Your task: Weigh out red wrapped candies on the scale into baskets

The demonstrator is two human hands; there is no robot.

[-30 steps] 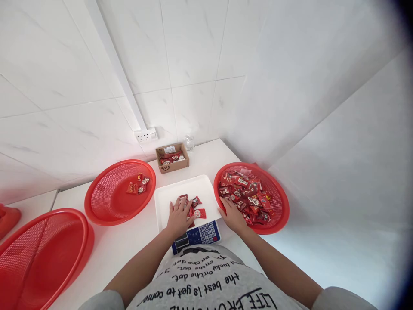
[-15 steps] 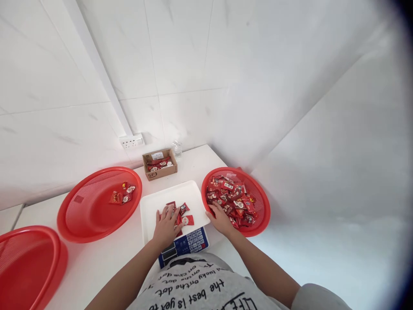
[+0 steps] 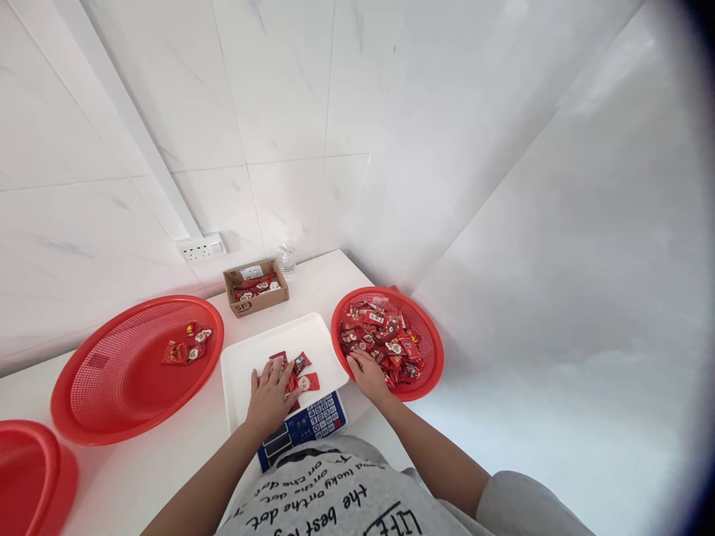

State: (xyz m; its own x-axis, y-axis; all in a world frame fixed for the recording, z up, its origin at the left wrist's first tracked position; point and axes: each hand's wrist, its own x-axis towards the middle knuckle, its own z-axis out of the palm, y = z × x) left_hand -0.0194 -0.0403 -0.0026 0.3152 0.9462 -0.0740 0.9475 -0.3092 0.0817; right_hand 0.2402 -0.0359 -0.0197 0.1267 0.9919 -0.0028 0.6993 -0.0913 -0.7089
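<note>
My left hand [image 3: 269, 398] lies flat with fingers spread on the white tray [image 3: 251, 353] of a scale, resting on a few red candy packets [image 3: 300, 372]. My right hand [image 3: 366, 372] reaches into the near edge of a red mesh basket [image 3: 427, 372] full of red candy packets [image 3: 385, 339]; its fingers curl among them, and what they hold is hidden. The scale's blue keypad [image 3: 313, 422] shows just below the tray.
A large red basket [image 3: 112, 387] with a few candies [image 3: 187, 348] sits to the left; another red basket [image 3: 27, 469] is at the far left edge. A cardboard box of candies [image 3: 255, 286] and a small glass [image 3: 287, 259] stand by the tiled wall. A socket [image 3: 198, 246] is on the wall.
The view has swung to the right, so everything sits further left in frame. Both hands stay in much the same places on the tray and in the basket.
</note>
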